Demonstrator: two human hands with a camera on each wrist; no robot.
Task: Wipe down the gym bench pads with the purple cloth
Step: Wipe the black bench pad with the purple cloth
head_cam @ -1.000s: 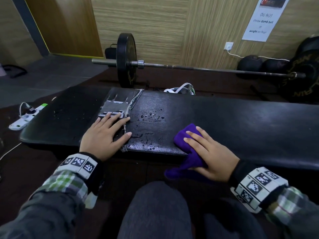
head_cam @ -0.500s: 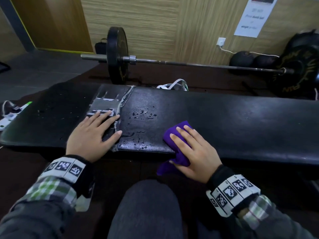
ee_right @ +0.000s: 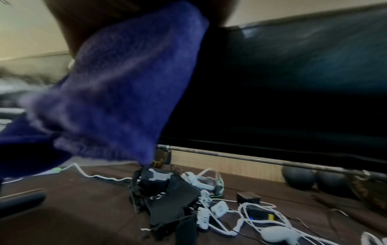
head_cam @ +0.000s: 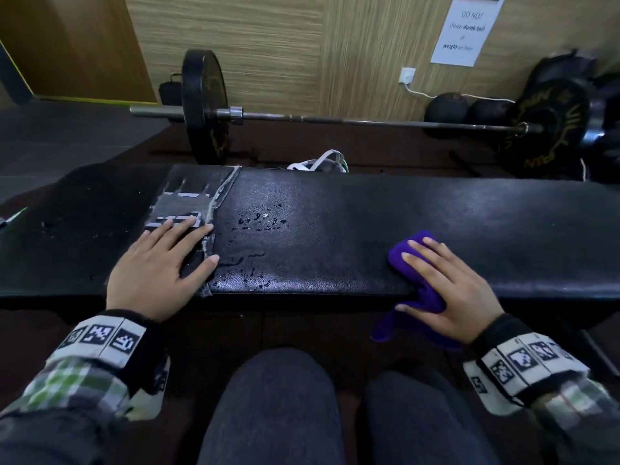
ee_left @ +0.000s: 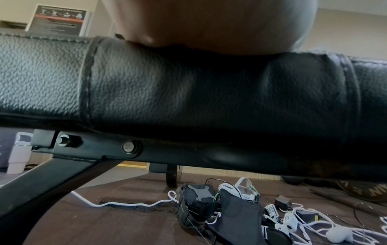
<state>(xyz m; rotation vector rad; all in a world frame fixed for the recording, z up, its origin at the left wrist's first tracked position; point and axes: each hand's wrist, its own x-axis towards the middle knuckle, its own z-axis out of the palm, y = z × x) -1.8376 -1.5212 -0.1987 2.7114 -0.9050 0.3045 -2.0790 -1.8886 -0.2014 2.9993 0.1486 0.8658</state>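
The long black bench pad (head_cam: 335, 209) runs across the head view, with water drops (head_cam: 258, 219) near its middle. My right hand (head_cam: 432, 273) presses the purple cloth (head_cam: 401, 260) onto the pad's near right part with straight fingers. Part of the cloth hangs over the front edge, and it looks blurred in the right wrist view (ee_right: 125, 82). My left hand (head_cam: 174, 250) lies flat on the pad beside a worn, taped patch (head_cam: 188, 203). In the left wrist view only the palm (ee_left: 209, 24) shows above the pad's side (ee_left: 188, 91).
A loaded barbell (head_cam: 335, 120) lies on the floor behind the bench, its plate (head_cam: 204, 105) at the left. Dark balls (head_cam: 446, 110) sit by the wall. Cables and gadgets (ee_left: 230, 207) clutter the floor under the bench. My knees (head_cam: 278, 397) are close to the front edge.
My right hand has slid the purple cloth to the right along the pad, away from the wet spot. My left hand has stayed flat beside the worn patch.
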